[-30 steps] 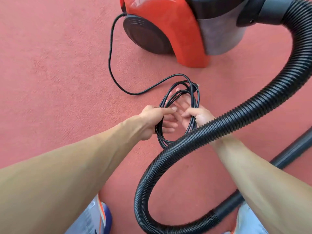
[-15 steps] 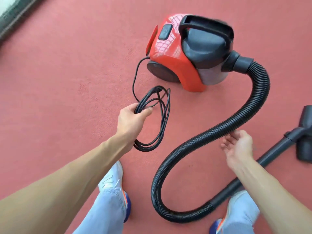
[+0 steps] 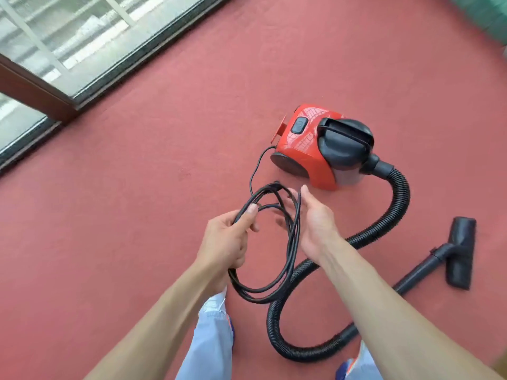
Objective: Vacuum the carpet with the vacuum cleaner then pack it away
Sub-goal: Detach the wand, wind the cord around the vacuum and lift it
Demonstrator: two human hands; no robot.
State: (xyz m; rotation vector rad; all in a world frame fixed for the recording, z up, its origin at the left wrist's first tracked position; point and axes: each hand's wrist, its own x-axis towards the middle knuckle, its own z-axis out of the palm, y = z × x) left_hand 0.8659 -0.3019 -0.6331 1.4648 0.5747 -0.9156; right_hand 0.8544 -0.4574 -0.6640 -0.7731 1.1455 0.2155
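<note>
One coiled cord (image 3: pixel 292 242) — left hand (image 3: pixel 227 238) keeps a curled grip round it, right hand (image 3: pixel 315 223) spread open, perhaps brushing the loops.

Your glossy red plastic canister vac (image 3: pixel 299 149) has a black handle & dark grey button. Its ribbed black hose (image 3: pixel 400 198), black coiled power cord (image 3: pixel 292 242) & black floor nozzle (image 3: pixel 461 253) match. Plain salmon-red carpet (image 3: pixel 137 201) throughout. Your pale blue trousers (image 3: pixel 208 338); dark brown window frame (image 3: pixel 33 91).
</note>
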